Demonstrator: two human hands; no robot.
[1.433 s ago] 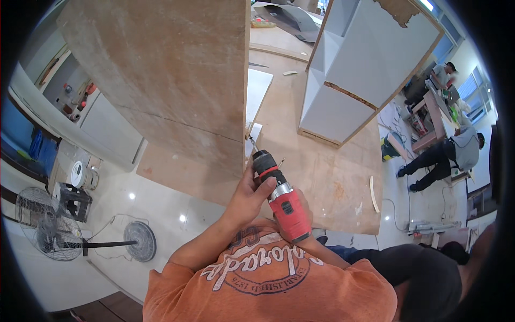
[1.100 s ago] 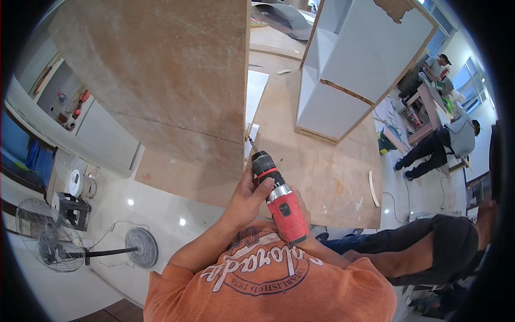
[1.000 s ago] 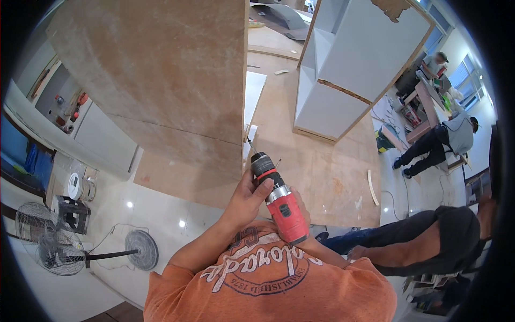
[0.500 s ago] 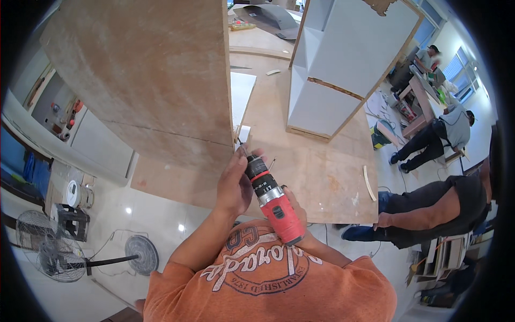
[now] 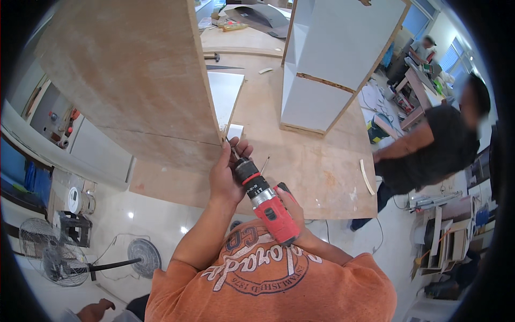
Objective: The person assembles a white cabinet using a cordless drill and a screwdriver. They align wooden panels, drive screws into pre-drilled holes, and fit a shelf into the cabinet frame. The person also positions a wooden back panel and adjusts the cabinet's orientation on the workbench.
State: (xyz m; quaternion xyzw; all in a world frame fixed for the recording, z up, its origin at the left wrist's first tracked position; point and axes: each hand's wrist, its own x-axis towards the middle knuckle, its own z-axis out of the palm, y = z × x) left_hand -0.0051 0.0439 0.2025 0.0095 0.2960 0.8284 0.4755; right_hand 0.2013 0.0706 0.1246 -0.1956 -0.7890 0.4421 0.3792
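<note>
A red and black cordless drill (image 5: 276,217) slants up and to the left in front of me, its bit end at the lower corner of a large brown wooden cabinet panel (image 5: 139,80). My right hand (image 5: 294,206) is wrapped round the drill's grip, mostly behind its body. Beside the chuck, my left hand (image 5: 225,174) has its fingertips pinched around the bit end at the panel's edge. Whatever small piece those fingers hold is hidden. White boards (image 5: 224,96) stand just behind that edge.
The wooden worktable (image 5: 322,177) carries a white cabinet (image 5: 332,59), a curved strip (image 5: 367,177) and a hammer (image 5: 213,57). A co-worker in dark clothes (image 5: 434,145) stands at its right end. A floor fan (image 5: 53,255) is at lower left.
The drill and both hands have shifted slightly left in view, the bit end staying by the panel. The co-worker at right has straightened up. Another person's hand has appeared at lower left.
</note>
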